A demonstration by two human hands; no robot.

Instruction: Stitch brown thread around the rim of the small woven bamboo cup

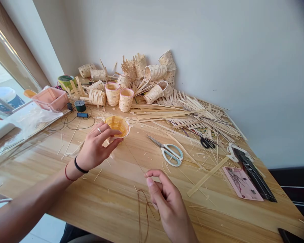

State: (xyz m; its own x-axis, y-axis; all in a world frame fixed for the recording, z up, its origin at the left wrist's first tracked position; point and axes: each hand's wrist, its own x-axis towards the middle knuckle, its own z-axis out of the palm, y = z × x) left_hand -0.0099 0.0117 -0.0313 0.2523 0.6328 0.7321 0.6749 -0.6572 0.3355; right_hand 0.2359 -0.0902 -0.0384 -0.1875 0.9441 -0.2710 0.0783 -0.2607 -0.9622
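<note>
1. Left hand (96, 145) – grip closed on a small woven basket (118, 125), fingers curved over its rim, basket held over the counter (108, 189).
2. Right hand (167, 199) – grip pinched on a thin strand (133, 158) running from the basket; a loose brown cord (143, 216) lies below.
3. White-handled scissors (171, 153) lie right of the basket; woven cups (112, 93) stand beyond it.
</note>
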